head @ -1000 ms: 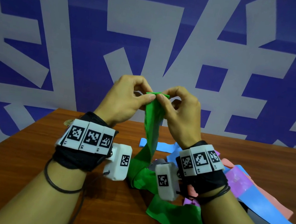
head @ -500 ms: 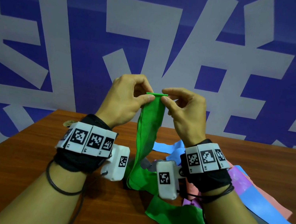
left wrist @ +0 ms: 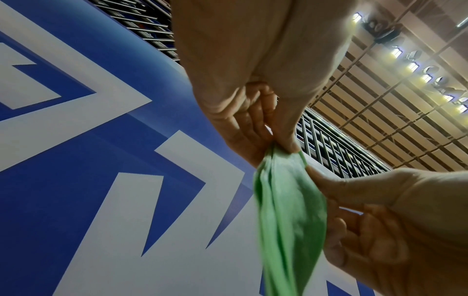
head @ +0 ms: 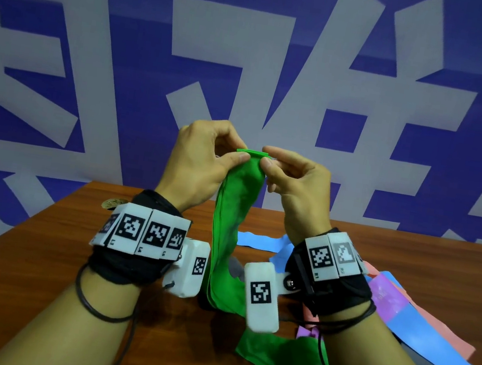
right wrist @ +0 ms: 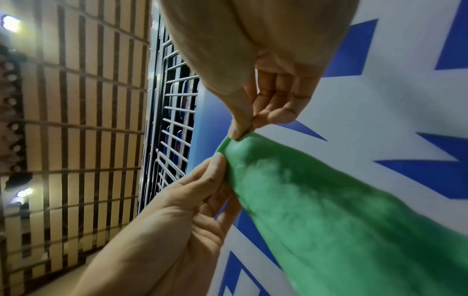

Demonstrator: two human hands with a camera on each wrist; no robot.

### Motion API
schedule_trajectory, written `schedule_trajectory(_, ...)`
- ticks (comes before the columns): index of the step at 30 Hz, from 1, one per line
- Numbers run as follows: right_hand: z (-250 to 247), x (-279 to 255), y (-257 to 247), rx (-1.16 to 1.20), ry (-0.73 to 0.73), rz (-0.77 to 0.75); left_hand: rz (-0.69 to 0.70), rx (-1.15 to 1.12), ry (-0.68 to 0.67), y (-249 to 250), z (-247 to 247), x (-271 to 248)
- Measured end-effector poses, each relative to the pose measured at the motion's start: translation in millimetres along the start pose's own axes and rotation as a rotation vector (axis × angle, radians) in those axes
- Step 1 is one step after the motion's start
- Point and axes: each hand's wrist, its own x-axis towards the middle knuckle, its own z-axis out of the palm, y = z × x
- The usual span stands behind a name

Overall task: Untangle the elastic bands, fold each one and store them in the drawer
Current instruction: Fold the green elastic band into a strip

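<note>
Green band held up, centre frame, 2 hands at its top edge.
Left hand (head: pixel 202 158) and right hand (head: pixel 293 179) pinch green band (head: pixel 228 230) by thumb and forefinger; tail trails into pile (head: pixel 419 321) on table (head: pixel 31 276). Risk: layers slip, snagging tail.

The head view looks forward and down over the tabletop (head: pixel 34 261); both wrist views sit close, aimed upward — all three share the pinched green band (head: pixel 240 188) (left wrist: pixel 288 210) (right wrist: pixel 341 210).
</note>
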Motion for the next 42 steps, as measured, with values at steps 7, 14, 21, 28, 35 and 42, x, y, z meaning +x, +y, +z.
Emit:
schedule_trajectory(7, -2, 3, 1, -0.046, 0.021, 0.009, 0.026, 0.006, -0.039, 0, 0, -1)
schedule_trajectory(14, -3, 3, 0, -0.015, -0.011, 0.053, 0.054, -0.008, -0.063, 1, -1, -1)
schedule_trajectory(21, -3, 1, -7, -0.09, -0.037, 0.005, -0.036, -0.024, -0.11, -3, 0, 0)
schedule_trajectory(28, -2, 1, -15, -0.098, -0.035, -0.052, -0.166, -0.218, -0.263, -4, -1, -1)
schedule_trajectory(35, 0, -1, -14, -0.062, -0.062, -0.052, -0.112, -0.29, -0.444, 1, 2, -5)
schedule_trajectory(42, 3, -4, -20, 0.001, -0.139, -0.03, -0.066, -0.315, -0.387, 4, 2, -5)
